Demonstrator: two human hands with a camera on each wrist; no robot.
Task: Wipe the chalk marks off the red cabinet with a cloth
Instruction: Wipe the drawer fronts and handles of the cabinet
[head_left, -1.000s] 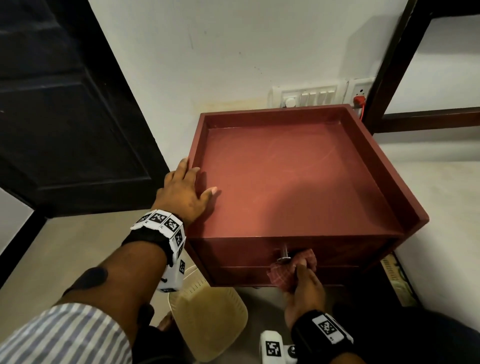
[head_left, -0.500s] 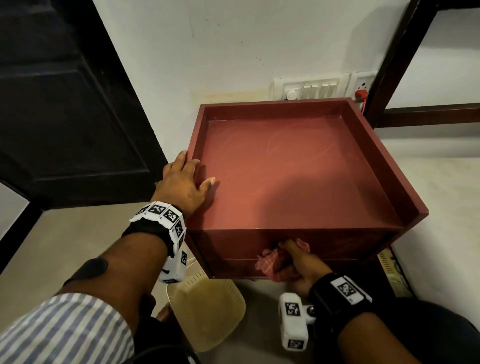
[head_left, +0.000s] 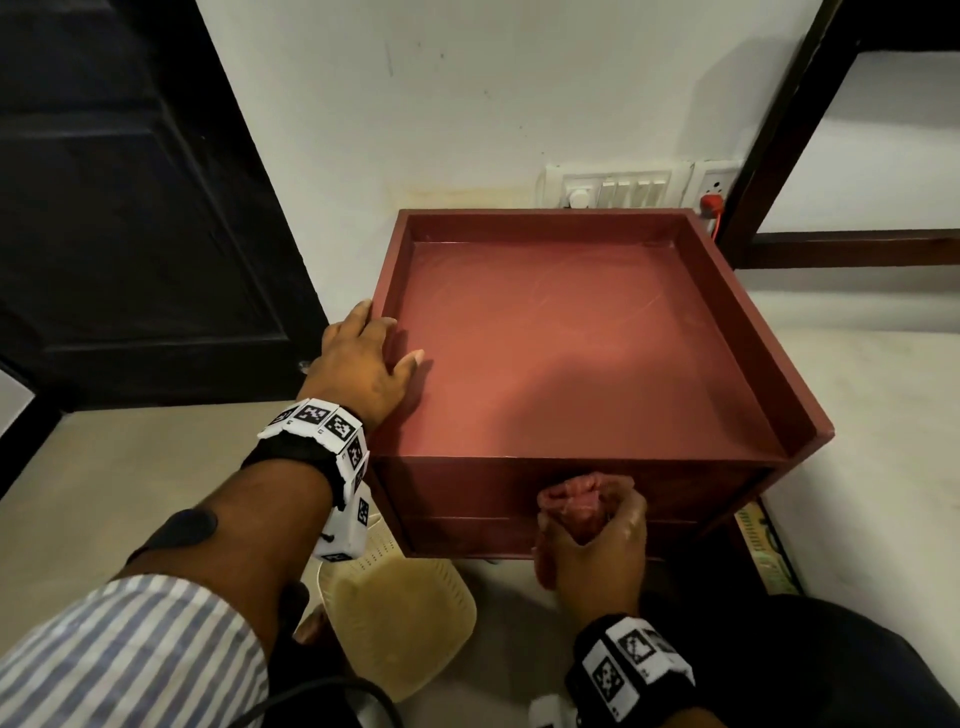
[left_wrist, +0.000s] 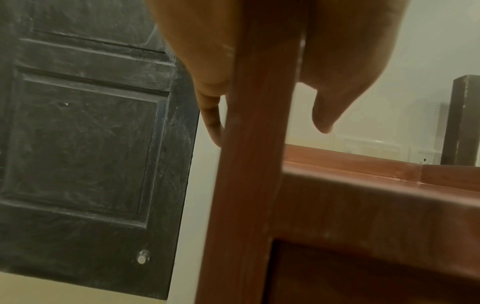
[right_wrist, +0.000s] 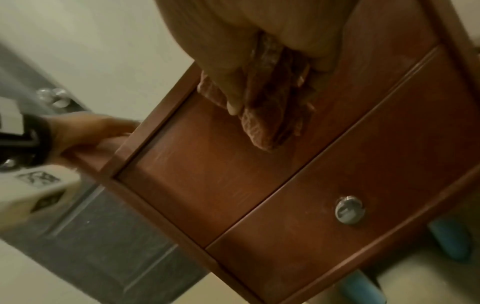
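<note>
The red cabinet (head_left: 571, 364) stands against the white wall, its rimmed top showing faint chalk arcs (head_left: 597, 291) toward the back. My left hand (head_left: 363, 364) grips the left rim, thumb inside on the top, fingers down the outer side (left_wrist: 213, 123). My right hand (head_left: 592, 545) grips a bunched reddish cloth (head_left: 582, 504) and presses it against the upper drawer front. In the right wrist view the cloth (right_wrist: 267, 123) lies on the drawer panel, with pale chalk streaks (right_wrist: 182, 160) to its left. A metal knob (right_wrist: 349, 209) sits on the lower drawer.
A black door (head_left: 130, 208) stands to the left. A cream plastic basket (head_left: 395, 613) lies on the floor below the cabinet's front left corner. A switch panel (head_left: 623, 189) with a red plug (head_left: 710, 203) is behind the cabinet; a dark wooden frame (head_left: 769, 156) stands right.
My right hand with the cloth has slid left along the drawer front and back toward the middle, and now sits higher against the upper drawer. My left hand has kept its hold on the rim.
</note>
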